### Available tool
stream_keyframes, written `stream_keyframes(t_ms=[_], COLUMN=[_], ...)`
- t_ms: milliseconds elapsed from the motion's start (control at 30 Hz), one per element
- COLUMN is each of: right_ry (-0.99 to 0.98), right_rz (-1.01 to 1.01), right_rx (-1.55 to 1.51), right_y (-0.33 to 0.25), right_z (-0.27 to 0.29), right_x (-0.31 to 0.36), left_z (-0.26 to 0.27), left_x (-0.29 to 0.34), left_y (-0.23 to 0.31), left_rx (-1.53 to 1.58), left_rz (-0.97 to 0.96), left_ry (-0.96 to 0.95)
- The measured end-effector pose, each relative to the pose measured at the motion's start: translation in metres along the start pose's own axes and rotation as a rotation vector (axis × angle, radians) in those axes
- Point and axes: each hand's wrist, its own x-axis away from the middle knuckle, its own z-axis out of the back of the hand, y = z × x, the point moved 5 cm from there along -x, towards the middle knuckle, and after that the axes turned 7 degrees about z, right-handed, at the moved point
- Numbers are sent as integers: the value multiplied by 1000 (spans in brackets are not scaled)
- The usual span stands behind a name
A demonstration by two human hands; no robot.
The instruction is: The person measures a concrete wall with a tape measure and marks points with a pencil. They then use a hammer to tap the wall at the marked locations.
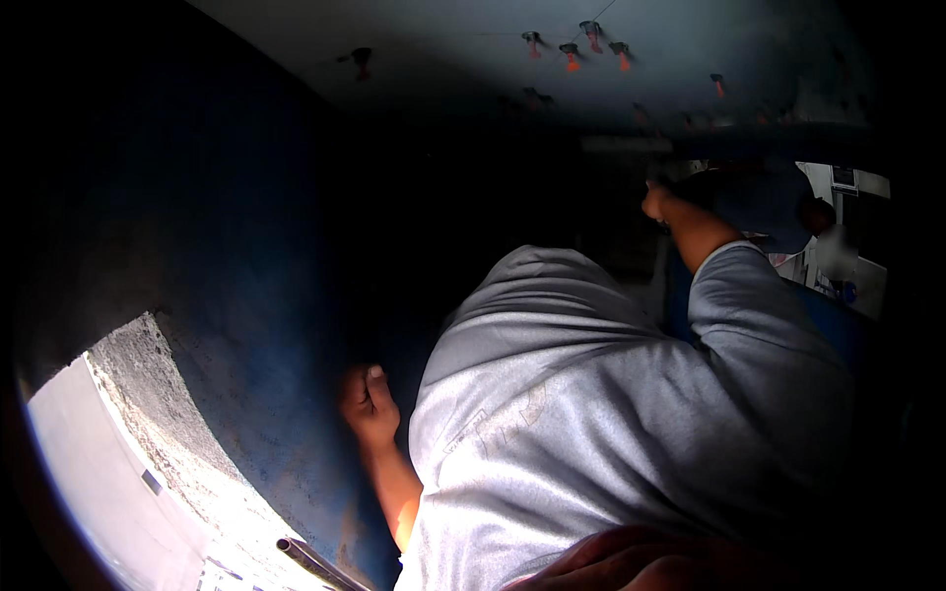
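Observation:
My left hand (371,406) is curled closed beside the dark blue wall (266,394), thumb uppermost; whatever its fingers may hold is hidden. Farther off on the right, my right arm reaches out. My right hand (658,202) is closed at its end, in deep shadow below a pale bar-shaped edge (626,145). A dark shape lies against its fingers, too dim to name. My grey shirt (572,414) fills much of the lower middle.
Overhead, a pale surface (443,59) carries several small fittings with orange tips (572,59). Bright light enters an opening with a rough grey edge (177,424) at lower left, near a metal tube (313,563). Beyond an opening at right is a person in blue (778,202).

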Motion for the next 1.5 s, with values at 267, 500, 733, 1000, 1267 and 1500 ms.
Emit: stream_keyframes(t_ms=[267,500,733,1000,1267,1500], right_ry=[-118,-180,-78,-102,-56,-71], right_rz=[3,75,158,210,277,289], right_rx=[52,-27,-285,-291,-328,-343], right_y=[2,-11,14,6,-8,-14], right_z=[5,-10,-49,-66,-50,-44], right_x=[-9,-14,-19,-11,-4,-15], left_z=[-5,-28,-36,-24,-10,-11], left_x=[-11,-9,23,48,66,76], left_y=[-6,-31,-22,-14,-21,-14], left_rx=[45,93,-9,30,48,-3], left_rz=[-4,-29,-85,-127,-101,-36], left_ry=[-10,32,33,132,226,254])
